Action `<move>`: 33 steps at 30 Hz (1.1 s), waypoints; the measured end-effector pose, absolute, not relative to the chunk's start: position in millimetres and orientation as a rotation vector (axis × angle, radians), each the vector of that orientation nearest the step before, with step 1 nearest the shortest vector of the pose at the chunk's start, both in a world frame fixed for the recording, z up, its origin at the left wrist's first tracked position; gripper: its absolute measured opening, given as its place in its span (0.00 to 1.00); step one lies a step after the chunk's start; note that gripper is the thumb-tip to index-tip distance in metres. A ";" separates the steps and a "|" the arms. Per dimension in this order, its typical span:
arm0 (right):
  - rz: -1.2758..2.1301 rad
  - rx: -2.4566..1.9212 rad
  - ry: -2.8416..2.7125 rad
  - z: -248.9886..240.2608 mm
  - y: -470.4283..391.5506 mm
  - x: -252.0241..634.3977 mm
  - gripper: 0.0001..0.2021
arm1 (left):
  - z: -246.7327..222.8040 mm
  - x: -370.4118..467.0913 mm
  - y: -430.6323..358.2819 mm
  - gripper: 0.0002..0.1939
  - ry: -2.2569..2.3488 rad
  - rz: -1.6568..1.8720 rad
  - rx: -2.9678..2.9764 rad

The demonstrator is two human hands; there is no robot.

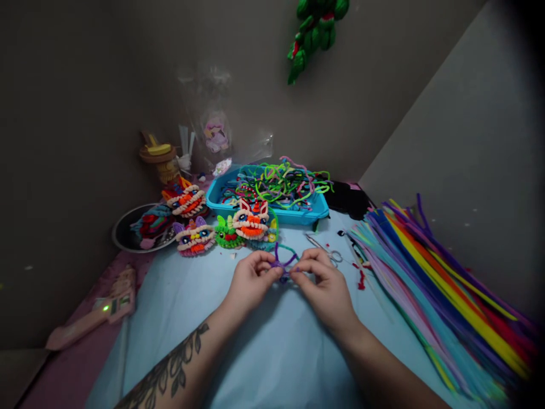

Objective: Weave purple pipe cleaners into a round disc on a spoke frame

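Note:
Over the middle of the table, my left hand (256,278) pinches a purple pipe cleaner (277,263) between thumb and forefinger. My right hand (322,284) is closed on the other side of the same piece, its thumb and finger pressed together. A purple and green loop stands up between the two hands. The lower part of the piece looks bunched and dark, and its details are too small to make out. Just beyond my right hand lie scissors (336,257). Finished lion-head figures of pipe cleaner, one white and orange (251,220), sit beyond my left hand.
A blue tray (272,215) heaped with pipe cleaner scraps stands at the back. Long pipe cleaners (443,284) in many colours lie at right. At left are a metal bowl (121,241) and a pink glue gun (121,301). Light blue paper (272,352) covers the table.

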State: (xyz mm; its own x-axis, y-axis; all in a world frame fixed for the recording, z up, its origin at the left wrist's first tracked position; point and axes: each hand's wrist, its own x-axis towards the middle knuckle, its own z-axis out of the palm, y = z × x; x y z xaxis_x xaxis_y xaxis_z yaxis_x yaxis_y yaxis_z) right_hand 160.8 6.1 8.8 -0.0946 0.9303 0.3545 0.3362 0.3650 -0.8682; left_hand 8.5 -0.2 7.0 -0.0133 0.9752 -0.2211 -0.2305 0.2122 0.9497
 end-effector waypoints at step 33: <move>0.944 -1.305 -1.507 -6.9 14.7 156.0 0.15 | 12.2 14.5 -11.6 0.21 1.357 1.164 1.278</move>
State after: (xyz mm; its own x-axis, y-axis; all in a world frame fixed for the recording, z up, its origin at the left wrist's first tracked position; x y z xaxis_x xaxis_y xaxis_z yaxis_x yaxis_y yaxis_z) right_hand 156.0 14.7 -6.9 -0.0354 0.9886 0.1461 0.2994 0.1500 -0.9423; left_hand 14.5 -11.6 12.2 -0.0501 0.9987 -0.0114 0.1411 0.0184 0.9898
